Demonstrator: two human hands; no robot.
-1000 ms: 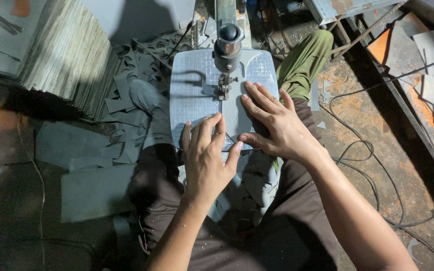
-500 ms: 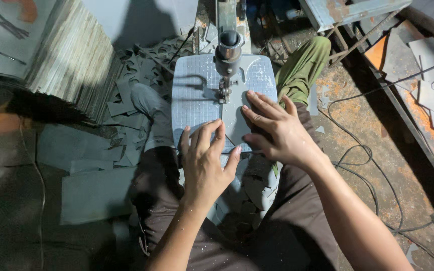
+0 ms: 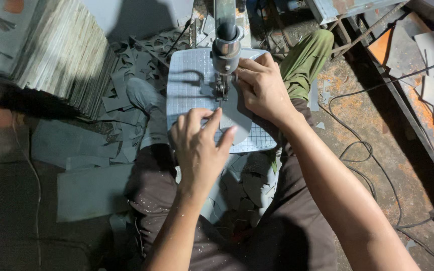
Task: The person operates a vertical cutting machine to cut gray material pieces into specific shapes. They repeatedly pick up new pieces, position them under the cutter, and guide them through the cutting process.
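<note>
Head view: a thin, bendy grey sheet [image 3: 237, 118] is pressed flat by the open left hand [image 3: 199, 145] and right hand [image 3: 262, 88], best held at its edges.

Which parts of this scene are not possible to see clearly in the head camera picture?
- The blade at the machine head: too small, and partly hidden by the right hand.
- The outline of the grey sheet piece: both hands cover much of it; the left hand hides its near edge.
- The grid table: its near rim lies under the left hand.
- The stack of sheets: cut off by the top edge.
</note>
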